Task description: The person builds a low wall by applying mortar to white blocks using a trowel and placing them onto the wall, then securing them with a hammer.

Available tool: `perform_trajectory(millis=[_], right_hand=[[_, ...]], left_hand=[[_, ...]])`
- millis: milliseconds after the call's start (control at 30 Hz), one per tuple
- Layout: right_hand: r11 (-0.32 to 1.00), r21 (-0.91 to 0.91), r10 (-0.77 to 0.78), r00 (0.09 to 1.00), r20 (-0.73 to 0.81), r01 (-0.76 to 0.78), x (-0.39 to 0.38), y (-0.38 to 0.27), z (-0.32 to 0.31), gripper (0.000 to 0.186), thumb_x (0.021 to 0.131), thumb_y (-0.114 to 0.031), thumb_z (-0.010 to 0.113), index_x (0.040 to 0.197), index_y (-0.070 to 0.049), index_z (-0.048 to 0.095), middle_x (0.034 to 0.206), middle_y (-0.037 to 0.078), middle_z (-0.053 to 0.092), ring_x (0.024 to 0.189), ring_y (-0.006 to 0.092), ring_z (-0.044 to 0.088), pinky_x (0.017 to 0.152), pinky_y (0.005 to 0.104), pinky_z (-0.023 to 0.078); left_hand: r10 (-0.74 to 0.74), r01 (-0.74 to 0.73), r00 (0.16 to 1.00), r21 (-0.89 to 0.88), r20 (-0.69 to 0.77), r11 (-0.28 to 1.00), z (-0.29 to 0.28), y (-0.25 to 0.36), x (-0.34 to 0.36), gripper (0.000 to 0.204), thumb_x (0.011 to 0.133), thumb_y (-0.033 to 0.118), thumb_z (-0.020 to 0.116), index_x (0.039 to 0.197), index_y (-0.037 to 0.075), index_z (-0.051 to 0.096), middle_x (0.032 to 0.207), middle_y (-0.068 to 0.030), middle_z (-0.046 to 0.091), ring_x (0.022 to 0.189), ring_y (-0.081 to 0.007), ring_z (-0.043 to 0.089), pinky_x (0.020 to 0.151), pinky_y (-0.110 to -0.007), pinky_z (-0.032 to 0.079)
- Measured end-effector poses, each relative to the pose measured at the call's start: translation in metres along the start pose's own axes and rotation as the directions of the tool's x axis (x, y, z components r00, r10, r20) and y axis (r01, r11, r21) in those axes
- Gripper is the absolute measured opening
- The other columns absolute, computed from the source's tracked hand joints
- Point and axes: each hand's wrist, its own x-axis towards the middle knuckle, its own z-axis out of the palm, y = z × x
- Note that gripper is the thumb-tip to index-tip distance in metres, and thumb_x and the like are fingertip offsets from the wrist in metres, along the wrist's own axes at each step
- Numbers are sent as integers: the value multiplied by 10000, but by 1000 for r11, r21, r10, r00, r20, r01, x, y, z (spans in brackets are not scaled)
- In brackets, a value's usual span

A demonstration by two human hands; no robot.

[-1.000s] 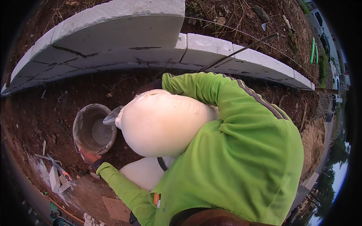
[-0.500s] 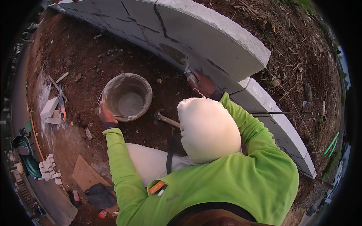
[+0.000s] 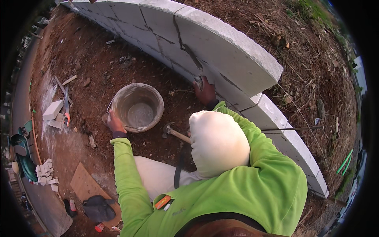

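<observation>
My left hand [image 3: 115, 121] is closed on the near left rim of a mortar-stained bucket [image 3: 158, 114], which stands on the soil with a little grey residue at its bottom. Against the pale block wall [image 3: 244, 59], my right hand [image 3: 205, 91] grips a small metal-bladed tool [image 3: 199, 81], partly hidden by my fingers. Its blade is at the wall face, just below a dark mortar joint [image 3: 189, 53]. Between the bucket and my raised knee lies a claw hammer [image 3: 177, 134] with a wooden handle, its end hidden behind the knee.
Left of the bucket lie a handsaw [image 3: 66, 106] and pale block offcuts [image 3: 53, 110]. Farther back are a brown board [image 3: 85, 179], a dark bag [image 3: 98, 208] and a green wheelbarrow [image 3: 24, 156]. A thin rod [image 3: 292, 128] and a string cross the wall on the right.
My right hand has turned and shifted slightly along the wall with the tool. A smeared patch on the wall is now mostly out of sight. My left hand keeps its hold on the bucket.
</observation>
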Motion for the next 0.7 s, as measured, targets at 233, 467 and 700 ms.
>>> perform_trajectory(millis=[233,467,700], right_hand=[[984,-175,-15,983,181,47,3,-25,-19,496,975,-375,620,1321,-36,511,957,324,694,924,492,688,823,608,526],[994,-106,-13,994,105,24,46,-85,-34,471,949,-313,629,1350,-83,536,1012,273,713,964,501,674,871,590,519],[989,58,-133,989,-65,137,54,-117,-43,463,936,-279,643,1341,-78,542,1022,278,708,954,491,672,856,572,520]], left_hand=[[16,-12,998,63,-56,998,0,-11,6,528,1075,384,511,1295,-79,633,1248,-149,687,1073,-256,647,952,-375,501],[48,-48,999,-16,-5,999,4,-3,7,554,1043,427,549,1259,-71,662,1219,-163,687,1061,-264,656,922,-399,520],[19,-19,998,-3,68,1000,-3,-13,10,555,1075,399,496,1344,-78,591,1309,-165,643,1108,-259,634,966,-374,502]])
